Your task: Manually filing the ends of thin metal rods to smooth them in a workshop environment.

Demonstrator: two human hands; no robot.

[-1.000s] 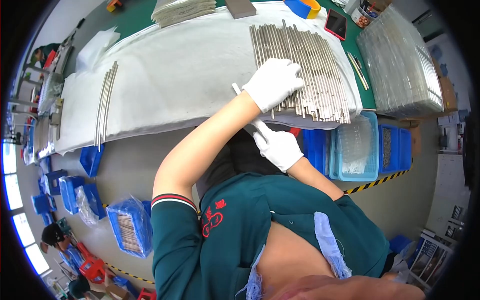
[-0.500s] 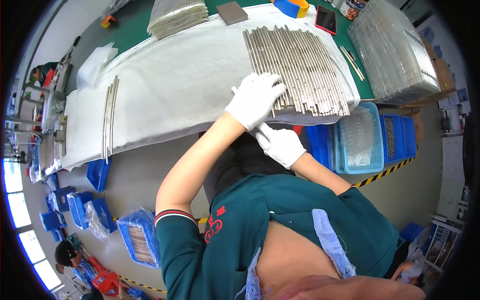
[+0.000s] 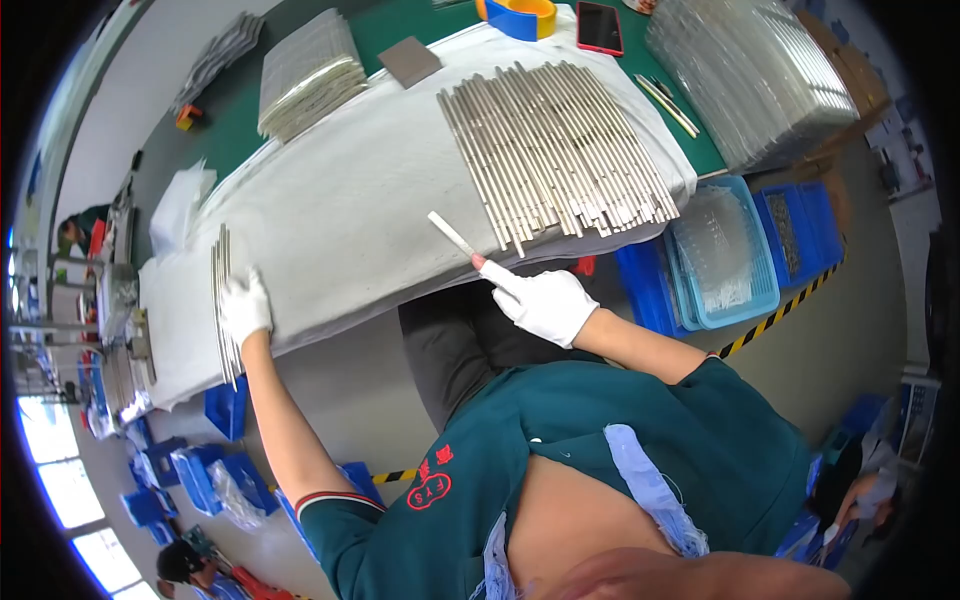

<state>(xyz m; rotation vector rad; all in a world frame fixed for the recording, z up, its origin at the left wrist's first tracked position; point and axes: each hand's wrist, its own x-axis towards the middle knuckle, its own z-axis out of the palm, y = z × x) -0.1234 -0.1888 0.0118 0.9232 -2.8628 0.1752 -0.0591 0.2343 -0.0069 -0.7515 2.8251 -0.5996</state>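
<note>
My left hand (image 3: 246,308), in a white glove, is at a small row of slim metal rods (image 3: 222,262) on the left of the cloth. Its fingers are blurred and overlap the rods, so whether they grip one is unclear. My right hand (image 3: 552,305), also gloved, is closed on a slim white stick (image 3: 450,232) near the table's front edge. The stick points up and left, and one bare fingertip rests against it. Beyond it, a wide batch of metal rods (image 3: 560,150) lies side by side on the right of the cloth.
The white cloth (image 3: 340,190) covers the green table. Toward the back are stacked clear plastic trays (image 3: 310,75), a grey block (image 3: 410,62), a tape roll (image 3: 520,18) and a phone (image 3: 600,28). Blue bins (image 3: 800,230) and a light-blue basket (image 3: 765,260) stand at the right.
My left hand has moved from beside my right hand to the small rod row at far left. My right hand stays near the front edge, the white stick now in plain sight. The view has shifted.
</note>
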